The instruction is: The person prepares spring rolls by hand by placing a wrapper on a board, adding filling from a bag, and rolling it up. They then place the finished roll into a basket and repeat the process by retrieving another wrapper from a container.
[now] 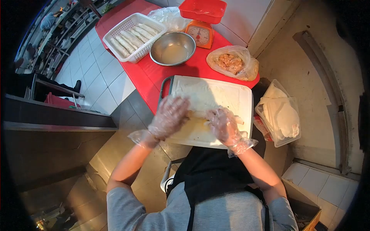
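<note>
My plastic-gloved left fingers [180,104] and right fingers [213,114] flank a pale oblong wrap [198,114], probably steadying it; whether clamped, I can't tell.

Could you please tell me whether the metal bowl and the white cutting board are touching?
Apart. The head view shows a strip of red tabletop between the lower rim of the metal bowl and the cutting board.
</note>
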Action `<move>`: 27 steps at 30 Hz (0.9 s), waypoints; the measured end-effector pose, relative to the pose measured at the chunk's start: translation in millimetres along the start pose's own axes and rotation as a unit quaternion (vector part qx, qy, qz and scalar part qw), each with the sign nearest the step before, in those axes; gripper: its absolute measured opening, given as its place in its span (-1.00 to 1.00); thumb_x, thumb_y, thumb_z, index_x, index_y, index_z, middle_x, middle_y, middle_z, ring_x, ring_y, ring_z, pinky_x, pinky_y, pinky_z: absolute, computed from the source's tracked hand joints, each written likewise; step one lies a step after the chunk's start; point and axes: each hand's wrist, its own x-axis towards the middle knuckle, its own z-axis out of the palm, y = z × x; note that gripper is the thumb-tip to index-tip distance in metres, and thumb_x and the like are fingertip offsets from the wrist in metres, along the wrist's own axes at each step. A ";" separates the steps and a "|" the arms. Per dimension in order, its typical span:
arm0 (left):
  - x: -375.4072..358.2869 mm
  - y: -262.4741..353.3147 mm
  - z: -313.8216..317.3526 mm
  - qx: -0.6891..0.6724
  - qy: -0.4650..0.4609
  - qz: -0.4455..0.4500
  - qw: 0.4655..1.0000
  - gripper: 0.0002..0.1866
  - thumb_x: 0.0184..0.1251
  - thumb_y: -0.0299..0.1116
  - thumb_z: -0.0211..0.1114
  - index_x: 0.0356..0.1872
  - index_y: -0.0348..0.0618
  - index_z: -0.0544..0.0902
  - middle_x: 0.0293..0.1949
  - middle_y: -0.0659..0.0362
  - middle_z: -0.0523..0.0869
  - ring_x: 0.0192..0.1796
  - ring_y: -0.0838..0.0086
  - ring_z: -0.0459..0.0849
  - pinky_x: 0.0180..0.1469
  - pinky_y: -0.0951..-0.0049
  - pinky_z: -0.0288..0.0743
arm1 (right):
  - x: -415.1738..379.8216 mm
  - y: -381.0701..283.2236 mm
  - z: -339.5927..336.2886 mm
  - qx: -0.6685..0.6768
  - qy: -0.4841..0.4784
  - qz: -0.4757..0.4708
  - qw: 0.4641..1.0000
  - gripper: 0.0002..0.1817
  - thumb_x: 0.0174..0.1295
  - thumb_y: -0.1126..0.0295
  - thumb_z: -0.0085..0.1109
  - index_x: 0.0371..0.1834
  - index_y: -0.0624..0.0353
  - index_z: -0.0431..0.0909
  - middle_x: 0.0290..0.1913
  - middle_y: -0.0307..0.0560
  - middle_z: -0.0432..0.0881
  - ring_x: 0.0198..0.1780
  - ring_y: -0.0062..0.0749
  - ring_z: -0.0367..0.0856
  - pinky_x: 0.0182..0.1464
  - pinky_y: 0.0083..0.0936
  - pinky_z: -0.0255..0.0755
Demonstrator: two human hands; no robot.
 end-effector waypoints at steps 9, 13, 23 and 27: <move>-15.5 -53.1 10.6 -0.396 0.092 -0.003 0.914 -0.70 0.03 -0.42 0.57 -0.26 -0.16 0.61 -0.11 0.07 0.75 0.09 0.10 0.70 0.38 0.03 0.34 | 50.2 -12.7 41.1 -0.003 -0.056 -0.091 0.994 -0.50 0.15 0.28 0.30 0.17 0.21 0.54 0.01 0.12 0.60 0.07 0.03 0.55 0.15 -0.11 0.46; -20.6 -56.5 17.1 -0.390 0.095 -0.030 0.915 -0.77 0.05 -0.52 0.51 -0.32 -0.18 0.59 -0.19 0.08 0.75 0.02 0.08 0.71 0.35 0.00 0.35 | 51.9 -13.2 34.2 0.038 -0.083 -0.085 0.992 -0.50 0.15 0.29 0.31 0.16 0.24 0.54 0.00 0.13 0.60 0.06 0.06 0.55 0.14 -0.15 0.47; -20.7 14.9 0.2 -0.252 0.137 -0.039 0.957 -0.70 0.21 -0.52 0.27 0.00 -0.18 0.64 0.06 0.03 0.66 0.18 0.06 0.59 0.30 -0.06 0.41 | -6.7 -4.4 3.6 0.000 0.013 -0.053 0.999 -0.40 -0.03 0.44 0.40 0.19 0.25 0.57 0.24 0.11 0.57 0.22 0.05 0.52 0.28 -0.12 0.38; -8.0 65.9 -0.5 -0.142 -0.036 0.022 0.989 -0.41 0.46 -0.18 0.16 0.43 -0.21 0.36 0.40 -0.04 0.44 0.48 0.13 0.36 0.53 -0.07 0.01 | -14.2 0.3 2.4 0.013 0.070 -0.055 0.996 -0.51 -0.01 0.43 0.35 0.09 0.22 0.64 0.10 0.11 0.63 0.12 0.03 0.56 0.21 -0.14 0.41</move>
